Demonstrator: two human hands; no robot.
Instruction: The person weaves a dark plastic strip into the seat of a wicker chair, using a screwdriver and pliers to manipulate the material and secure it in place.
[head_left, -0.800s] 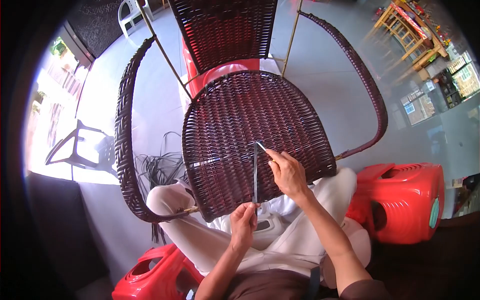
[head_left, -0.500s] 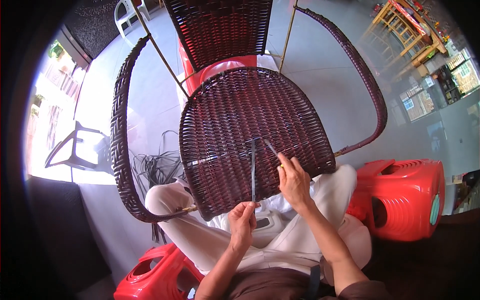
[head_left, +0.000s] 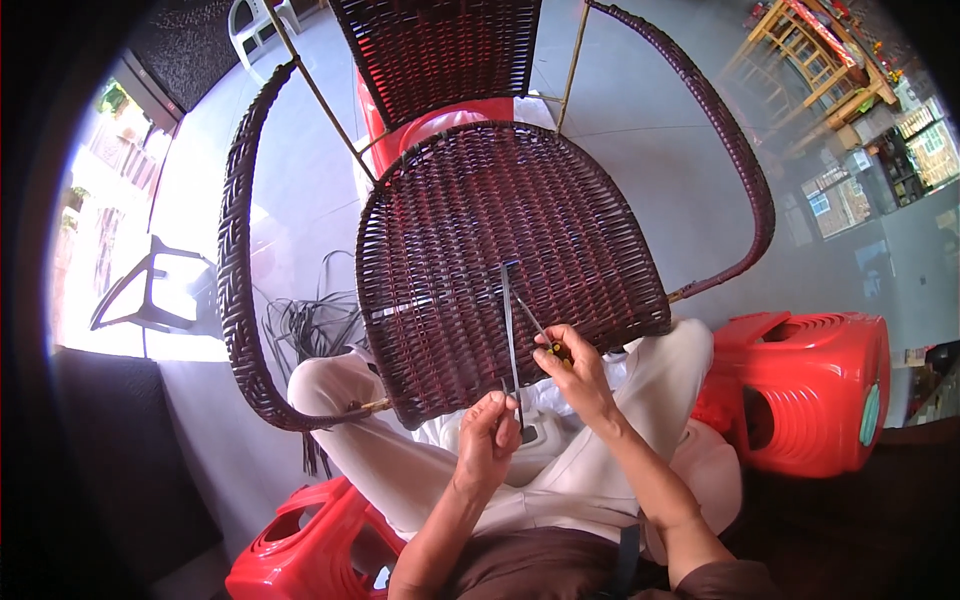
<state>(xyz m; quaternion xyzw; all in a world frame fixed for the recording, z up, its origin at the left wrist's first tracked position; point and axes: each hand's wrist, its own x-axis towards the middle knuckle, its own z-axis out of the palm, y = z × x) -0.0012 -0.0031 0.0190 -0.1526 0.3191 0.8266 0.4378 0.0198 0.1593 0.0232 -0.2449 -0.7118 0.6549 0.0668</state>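
A woven dark-brown wicker chair seat (head_left: 450, 215) lies in front of me, its front edge near my knees. From the middle of the weave a flat grey strip (head_left: 510, 325) runs toward me, and my left hand (head_left: 486, 440) pinches its near end just past the seat's front edge. My right hand (head_left: 582, 378) grips a screwdriver-like tool (head_left: 558, 352) by its yellow-and-black handle. The thin metal shaft slants over the weave beside the strip; whether the tip goes into the weave I cannot tell. Left of the strip, a pale gap (head_left: 410, 303) crosses part of the seat.
Curved woven armrests (head_left: 238, 230) flank the seat, with the backrest (head_left: 440, 60) beyond. Loose dark strips (head_left: 312, 328) lie on the floor at left. Red plastic stools stand at right (head_left: 815, 390) and lower left (head_left: 290, 540). A wooden rack (head_left: 810, 60) is far right.
My right hand has moved down and left, bringing the tool close to the strip with its shaft lower. My left hand still holds the strip. The chair has shifted slightly up in view.
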